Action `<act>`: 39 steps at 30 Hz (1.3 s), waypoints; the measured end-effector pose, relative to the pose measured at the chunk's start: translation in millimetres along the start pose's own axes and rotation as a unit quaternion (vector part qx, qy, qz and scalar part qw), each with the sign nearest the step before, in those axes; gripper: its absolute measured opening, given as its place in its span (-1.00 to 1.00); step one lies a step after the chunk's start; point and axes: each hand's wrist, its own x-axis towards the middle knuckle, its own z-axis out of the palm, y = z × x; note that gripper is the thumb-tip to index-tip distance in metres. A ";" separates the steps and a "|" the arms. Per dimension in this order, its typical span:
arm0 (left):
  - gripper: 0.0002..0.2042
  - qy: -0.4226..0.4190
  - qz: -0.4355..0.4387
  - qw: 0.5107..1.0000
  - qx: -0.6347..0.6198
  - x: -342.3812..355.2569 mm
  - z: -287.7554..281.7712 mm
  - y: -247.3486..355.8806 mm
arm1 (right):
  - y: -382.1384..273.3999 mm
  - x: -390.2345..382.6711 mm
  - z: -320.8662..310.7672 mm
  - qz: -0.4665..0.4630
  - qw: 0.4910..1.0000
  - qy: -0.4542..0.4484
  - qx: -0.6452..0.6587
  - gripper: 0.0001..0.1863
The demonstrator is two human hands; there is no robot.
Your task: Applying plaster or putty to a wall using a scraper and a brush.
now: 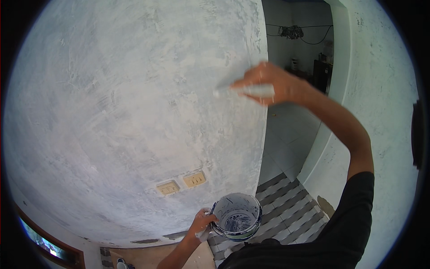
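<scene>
My right hand (273, 85) is raised before the upper right part of the wall (134, 98). Its fingers are closed around what looks like a paintbrush (265, 91) with a whitish handle. Motion smears the brush, and its head points left at the wall; whether it touches cannot be told. White paint specks dot the fingers. Low down, my left hand (204, 223) grips the rim of a round paint bucket (236, 210). White and dark paint coats the bucket's inside, with streaks across the bottom. The wall carries patchy white and grey-blue strokes.
Two cream wall plates (194, 179) sit low on the wall. The wall ends at a doorway on the right, with a grey tiled floor (286, 130) beyond. Patterned tiles (286, 206) lie below. At lower left are a brown sheet (148, 258) and a framed screen (45, 242).
</scene>
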 end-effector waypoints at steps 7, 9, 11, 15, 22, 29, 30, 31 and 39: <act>-0.64 0.017 0.003 1.000 0.017 -9.1 -0.3 1.4 | 33.1 91.0 -117.4 0.094 0.982 0.113 -0.116 -0.69; -0.64 -0.002 0.003 1.000 0.026 -9.9 9.5 3.0 | 84.8 107.5 -165.7 0.003 0.928 0.198 -0.316 -0.71; -0.64 0.016 0.018 1.000 -0.001 -16.1 11.4 5.3 | 84.9 138.6 -187.9 0.063 0.916 0.228 -0.324 -0.69; -0.64 0.029 0.016 0.999 0.039 -15.0 6.0 4.8 | 67.1 153.6 -198.1 0.109 0.923 0.287 -0.233 -0.59; -0.67 0.037 -0.003 0.999 0.012 -20.1 5.5 4.3 | 72.7 115.5 -88.0 -0.080 0.882 0.378 -0.268 -0.62; -0.68 0.032 -0.011 0.999 -0.008 -21.7 -1.5 1.4 | 11.7 35.6 24.1 -0.005 0.922 0.287 -0.259 -0.62; -0.68 0.031 -0.017 0.999 -0.008 -18.3 -3.9 -0.5 | 4.3 23.9 40.2 -0.010 0.929 0.278 -0.242 -0.61; -0.66 0.024 -0.010 1.000 -0.017 -14.1 -4.0 -1.2 | -5.9 14.2 53.8 -0.007 0.932 0.272 -0.241 -0.61; -0.64 0.005 -0.039 0.999 -0.004 -7.5 -6.8 -0.5 | -49.2 -33.5 139.9 0.041 0.967 0.206 -0.145 -0.66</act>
